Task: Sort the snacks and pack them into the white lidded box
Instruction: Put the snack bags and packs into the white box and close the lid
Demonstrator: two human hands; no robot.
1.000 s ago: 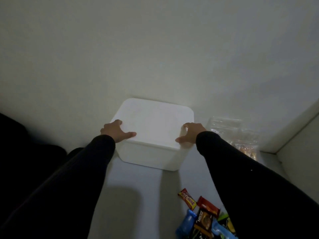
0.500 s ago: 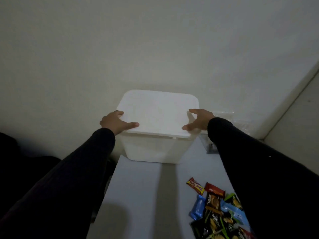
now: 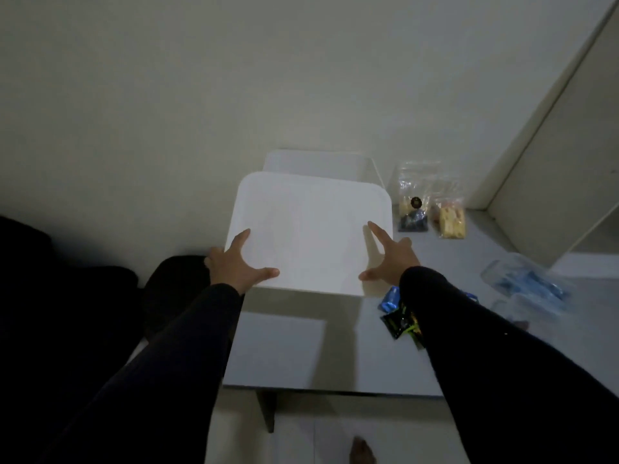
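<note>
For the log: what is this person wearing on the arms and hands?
Long black sleeves cover both arms to the wrists, plain apart from a few pale specks on the right one. The left hand and right hand are bare: no gloves, rings or watch visible.

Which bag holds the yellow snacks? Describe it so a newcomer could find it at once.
Start at the white box against the back wall, with its lid lifted in front of it. Two clear bags stand to its right; the yellow-snack bag is the farther right one, while its neighbour holds dark contents under a round sticker.
</note>
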